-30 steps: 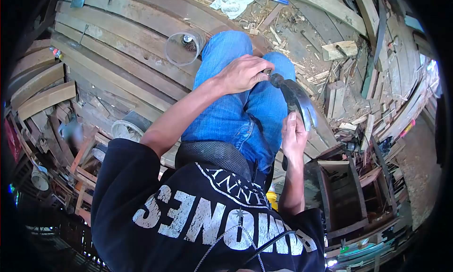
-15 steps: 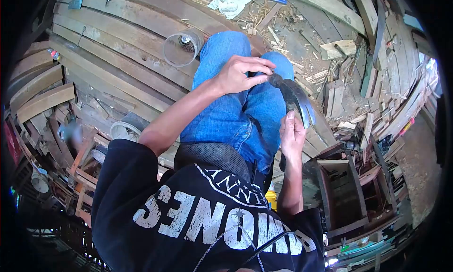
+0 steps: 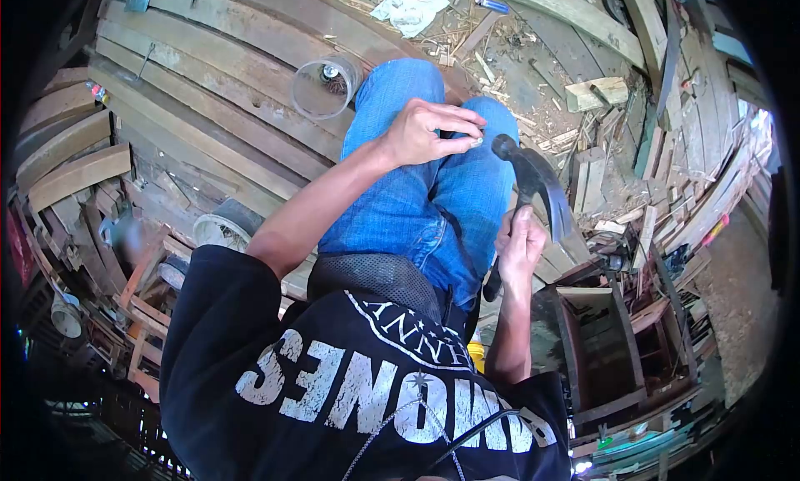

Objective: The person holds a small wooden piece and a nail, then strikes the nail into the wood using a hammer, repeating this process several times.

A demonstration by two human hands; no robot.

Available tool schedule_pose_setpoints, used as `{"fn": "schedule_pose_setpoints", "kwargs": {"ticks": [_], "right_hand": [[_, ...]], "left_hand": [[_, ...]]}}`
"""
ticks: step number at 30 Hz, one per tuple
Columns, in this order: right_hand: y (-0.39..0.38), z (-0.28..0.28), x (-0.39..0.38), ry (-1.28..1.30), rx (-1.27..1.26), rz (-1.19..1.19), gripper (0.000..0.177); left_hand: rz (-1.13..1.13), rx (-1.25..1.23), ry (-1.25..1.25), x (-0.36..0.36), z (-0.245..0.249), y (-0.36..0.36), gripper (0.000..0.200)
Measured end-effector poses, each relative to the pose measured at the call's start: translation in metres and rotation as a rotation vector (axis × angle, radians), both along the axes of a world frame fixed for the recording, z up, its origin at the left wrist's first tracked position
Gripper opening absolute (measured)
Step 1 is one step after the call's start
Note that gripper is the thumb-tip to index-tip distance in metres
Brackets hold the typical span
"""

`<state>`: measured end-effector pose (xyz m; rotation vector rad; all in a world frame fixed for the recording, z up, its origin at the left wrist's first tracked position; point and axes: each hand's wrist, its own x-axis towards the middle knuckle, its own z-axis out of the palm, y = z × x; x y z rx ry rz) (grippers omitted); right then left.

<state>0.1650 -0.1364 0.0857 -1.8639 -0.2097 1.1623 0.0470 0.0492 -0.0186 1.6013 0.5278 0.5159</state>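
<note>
My left hand (image 3: 427,132) is over the knees of the blue jeans (image 3: 392,197), its thumb and fingertips pinched on something too small to make out. To its right, my right hand (image 3: 522,237) is wrapped round the handle of a claw hammer (image 3: 537,177). The hammer's striking face points toward the left fingertips, with a gap between them, and its claw curves down to the right. The handle's dark end shows below my right hand.
A clear plastic container (image 3: 321,102) holding small dark pieces stands on the planks (image 3: 208,72) by the left knee. A white cloth (image 3: 408,10), a blue lighter-like object (image 3: 492,5) and wood scraps (image 3: 596,93) lie ahead. An open wooden frame (image 3: 604,348) is at lower right.
The hammer head has moved right, away from my left fingertips, and more of the handle shows below my right hand. My left hand has barely moved.
</note>
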Motion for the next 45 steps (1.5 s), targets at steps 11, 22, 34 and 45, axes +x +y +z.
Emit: {"fn": "schedule_pose_setpoints", "kwargs": {"ticks": [11, 22, 34, 45], "right_hand": [[0.004, 0.007, 0.0, -0.071, -0.004, 0.076, 0.047], [0.016, 0.019, 0.004, -0.419, -0.209, 0.347, 0.033], [0.027, 0.014, -0.001, -0.411, -0.139, 0.298, 0.019], [0.002, 0.073, 0.003, -0.429, -0.241, 0.273, 0.054]], "left_hand": [[-0.025, 0.024, 0.014, 0.002, -0.001, 0.002, 0.016], [-0.043, 0.079, 0.024, 0.002, 0.001, 0.003, 0.015], [-0.049, 0.06, 0.068, -0.001, -0.001, 0.006, 0.014], [-0.124, 0.208, 0.278, -0.015, -0.016, -0.005, 0.029]]}}
